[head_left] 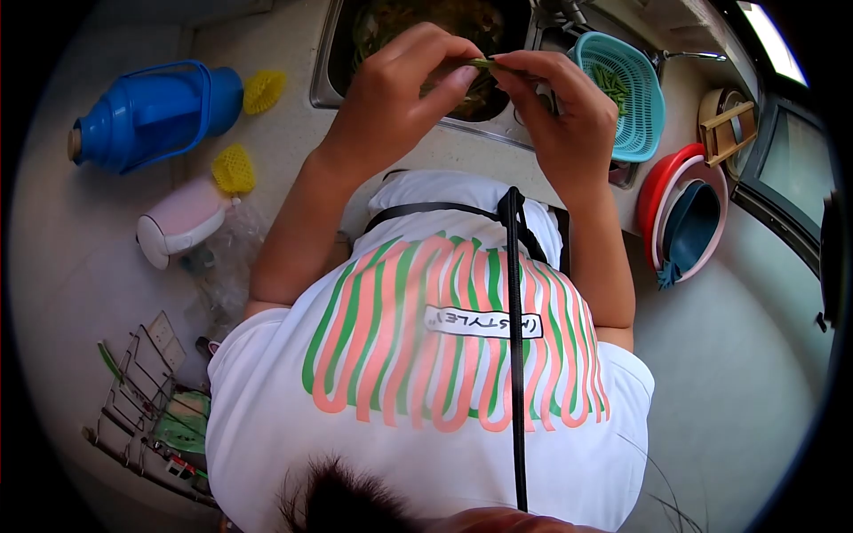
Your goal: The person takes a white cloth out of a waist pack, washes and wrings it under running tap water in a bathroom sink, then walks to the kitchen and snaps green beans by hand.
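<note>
Over the sink, my left hand and my right hand meet fingertip to fingertip. Between them is a thin green bean, pinched by thumb and fingers on both sides. Below, the sink basin holds water with long greenish strands, partly hidden by my hands. Right of my right hand stands a turquoise colander, with short cut green pieces inside it.
A blue thermos, yellow mesh pieces and a pink-white kettle are on the left. Nested basins and a wooden rack stand at right. A faucet rises behind the sink.
</note>
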Demonstrator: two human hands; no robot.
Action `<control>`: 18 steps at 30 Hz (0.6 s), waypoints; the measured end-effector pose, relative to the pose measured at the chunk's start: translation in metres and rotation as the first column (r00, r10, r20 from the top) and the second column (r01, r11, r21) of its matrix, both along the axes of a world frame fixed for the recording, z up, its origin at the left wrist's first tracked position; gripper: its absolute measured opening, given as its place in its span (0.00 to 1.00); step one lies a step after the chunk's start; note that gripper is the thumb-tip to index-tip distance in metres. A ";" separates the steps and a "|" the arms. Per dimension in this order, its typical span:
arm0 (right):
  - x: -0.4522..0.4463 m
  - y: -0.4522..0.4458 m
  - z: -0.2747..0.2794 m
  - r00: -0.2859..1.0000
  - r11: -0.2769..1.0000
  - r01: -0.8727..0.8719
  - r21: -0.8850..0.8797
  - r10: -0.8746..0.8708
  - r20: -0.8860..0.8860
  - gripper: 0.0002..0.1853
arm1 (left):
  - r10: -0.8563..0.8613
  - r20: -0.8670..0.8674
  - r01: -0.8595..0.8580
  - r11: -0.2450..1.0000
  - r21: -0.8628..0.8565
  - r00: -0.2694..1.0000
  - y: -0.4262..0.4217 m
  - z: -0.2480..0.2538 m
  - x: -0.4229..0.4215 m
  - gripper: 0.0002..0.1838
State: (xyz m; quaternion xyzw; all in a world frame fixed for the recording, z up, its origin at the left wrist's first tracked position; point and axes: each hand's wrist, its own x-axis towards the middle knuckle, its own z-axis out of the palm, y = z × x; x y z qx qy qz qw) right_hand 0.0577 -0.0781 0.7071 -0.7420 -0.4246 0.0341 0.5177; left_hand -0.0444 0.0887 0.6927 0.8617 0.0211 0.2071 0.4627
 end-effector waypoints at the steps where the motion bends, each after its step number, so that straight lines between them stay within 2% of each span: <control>1: 0.001 0.000 -0.001 1.000 1.000 0.006 0.002 -0.006 0.026 0.09 | 0.012 -0.003 -0.012 1.000 0.012 1.000 0.000 0.000 0.000 0.07; 6: 0.002 0.000 -0.001 0.996 1.000 0.025 -0.017 -0.023 0.084 0.08 | 0.048 0.001 -0.048 0.996 0.080 0.999 0.002 0.003 -0.001 0.08; 8: -0.001 0.002 0.001 0.996 0.999 0.031 -0.036 -0.027 0.089 0.08 | 0.022 0.063 -0.033 0.983 0.180 0.998 0.002 -0.001 0.000 0.08; 12: 0.005 0.003 0.000 0.962 0.996 -0.013 -0.089 0.036 0.269 0.08 | -0.023 0.165 -0.032 0.946 0.323 0.986 -0.001 -0.002 0.005 0.09; 18: 0.001 0.003 -0.009 0.961 0.997 0.033 -0.072 -0.012 0.277 0.09 | -0.007 0.116 -0.026 0.960 0.280 0.993 -0.001 -0.002 0.005 0.09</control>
